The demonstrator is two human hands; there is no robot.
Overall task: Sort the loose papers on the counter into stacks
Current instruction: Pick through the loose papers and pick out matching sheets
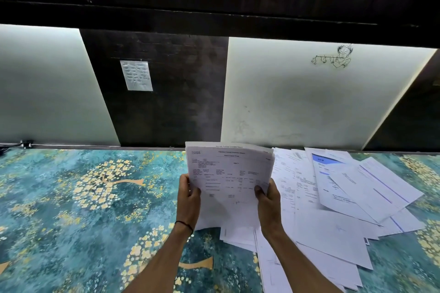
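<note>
I hold a small bundle of printed white sheets [229, 173] upright above the counter, its printed side facing me. My left hand [189, 197] grips the bundle's left edge, thumb on the front. My right hand [267, 200] grips its right edge the same way. To the right and below lies a loose spread of papers [333, 211], overlapping at odd angles. One sheet with a blue header [326, 162] lies near the back. The counter [95, 197] has a teal surface with gold tree patterns.
A small handwritten note [136, 75] is taped to the dark wall panel behind the counter. Lit white panels flank it; the right one carries a line drawing [333, 57]. A dark shelf overhangs above. A cable clip [26, 144] sits at the back left edge.
</note>
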